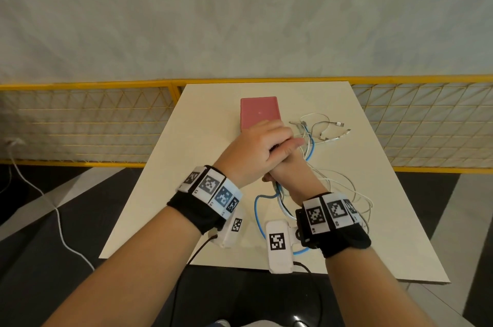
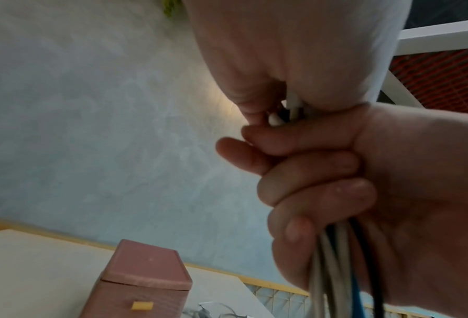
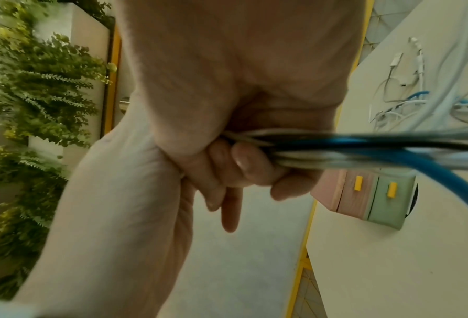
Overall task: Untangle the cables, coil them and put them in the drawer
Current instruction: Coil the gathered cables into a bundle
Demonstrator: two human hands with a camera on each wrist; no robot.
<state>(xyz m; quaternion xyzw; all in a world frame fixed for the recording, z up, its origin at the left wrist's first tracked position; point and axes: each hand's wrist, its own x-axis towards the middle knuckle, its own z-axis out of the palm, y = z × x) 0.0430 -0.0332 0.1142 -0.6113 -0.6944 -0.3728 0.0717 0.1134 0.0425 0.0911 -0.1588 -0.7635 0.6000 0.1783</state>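
Observation:
Above the table's middle, my right hand (image 1: pixel 289 166) grips a bundle of white, blue and dark cables (image 3: pixel 363 146) in a fist. My left hand (image 1: pixel 256 148) lies over it from the left. In the left wrist view, my left hand (image 2: pixel 268 64) pinches white strands just above the fist of my right hand (image 2: pixel 322 172). Below the fist the bundle (image 2: pixel 336 258) hangs down. Loose cable ends (image 1: pixel 324 133) and a blue loop (image 1: pixel 257 209) trail on the table. The pink drawer box (image 1: pixel 260 112) stands behind my hands, its drawers (image 3: pixel 363 193) with yellow handles closed.
The cream table (image 1: pixel 186 180) has a yellow mesh railing (image 1: pixel 80 118) behind it and dark floor on both sides. A white cord (image 1: pixel 53 206) runs across the floor at the left. Green plants (image 3: pixel 36 86) show in the right wrist view.

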